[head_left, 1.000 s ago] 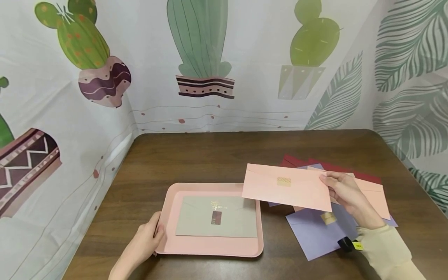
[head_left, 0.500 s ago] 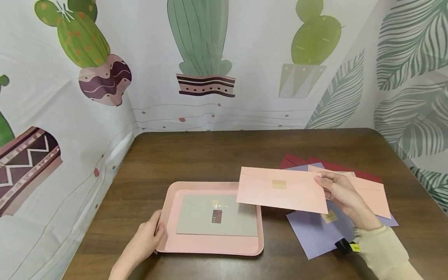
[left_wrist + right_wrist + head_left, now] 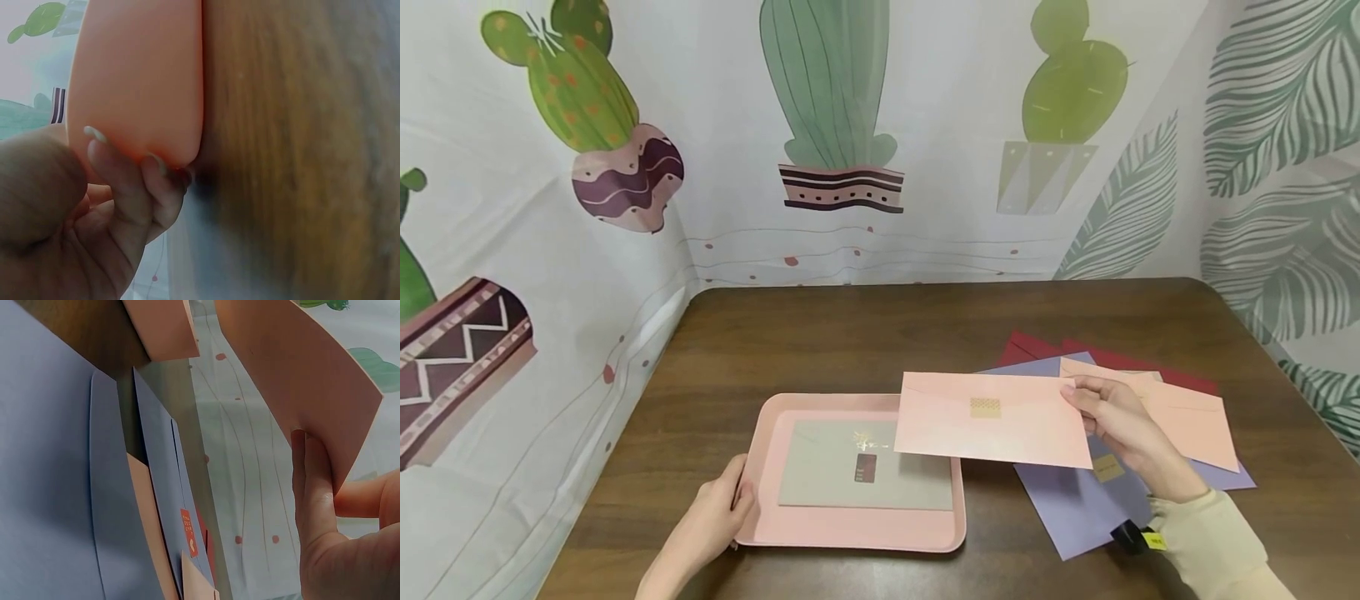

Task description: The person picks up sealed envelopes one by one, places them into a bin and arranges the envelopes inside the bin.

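A pink tray [image 3: 842, 530] lies on the table, with a grey-green envelope [image 3: 827, 475] flat inside it. My left hand [image 3: 706, 508] grips the tray's left edge; in the left wrist view its fingers [image 3: 128, 187] curl against the tray's outer side [image 3: 140, 75]. Between thumb and fingers, my right hand [image 3: 1123, 429] pinches the right end of a pink envelope [image 3: 955, 425] that bears a small gold patterned sticker. Its left end hangs over the tray's upper right corner and hides part of the grey-green envelope. The right wrist view shows that hand [image 3: 331, 544] holding the envelope [image 3: 300, 369].
Loose envelopes overlap to the right of the tray: a purple one [image 3: 1060, 517] in front, another pink one [image 3: 1195, 421], and red ones [image 3: 1030, 346] behind. The brown wooden table [image 3: 835, 333] ends at a printed cactus cloth [image 3: 955, 225].
The right hand has carried the pink envelope left and slightly toward me, so it covers more of the tray's upper right corner. The left hand stays on the tray's edge.
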The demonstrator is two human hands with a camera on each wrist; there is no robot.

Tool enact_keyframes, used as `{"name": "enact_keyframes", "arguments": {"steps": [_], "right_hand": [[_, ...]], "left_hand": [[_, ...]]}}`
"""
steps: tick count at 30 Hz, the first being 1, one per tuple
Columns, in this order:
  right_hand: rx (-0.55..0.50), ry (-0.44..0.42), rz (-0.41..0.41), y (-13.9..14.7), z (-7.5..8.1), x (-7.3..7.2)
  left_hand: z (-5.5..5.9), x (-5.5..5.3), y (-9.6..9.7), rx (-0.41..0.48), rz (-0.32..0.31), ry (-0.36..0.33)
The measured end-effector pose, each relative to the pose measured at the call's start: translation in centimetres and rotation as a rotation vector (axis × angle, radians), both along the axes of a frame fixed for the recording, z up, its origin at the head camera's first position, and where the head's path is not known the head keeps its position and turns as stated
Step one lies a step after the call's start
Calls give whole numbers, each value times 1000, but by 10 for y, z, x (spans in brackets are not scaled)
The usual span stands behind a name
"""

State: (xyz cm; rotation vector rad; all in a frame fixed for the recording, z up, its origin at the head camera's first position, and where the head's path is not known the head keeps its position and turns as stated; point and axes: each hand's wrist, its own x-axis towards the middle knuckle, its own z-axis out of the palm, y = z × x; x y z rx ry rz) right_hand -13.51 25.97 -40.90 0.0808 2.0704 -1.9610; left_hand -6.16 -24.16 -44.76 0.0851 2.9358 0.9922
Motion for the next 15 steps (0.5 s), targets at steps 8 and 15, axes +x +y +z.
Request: {"name": "enact_keyframes", "arguments": {"steps": [8,15], "right_hand": [[25,0,5,-4,-1,1],[-7,-13,11,-9,1,2]], "left_hand": [[0,0,0,-20,-7,28],[-2,0,-1,-31,-14,48]]}}
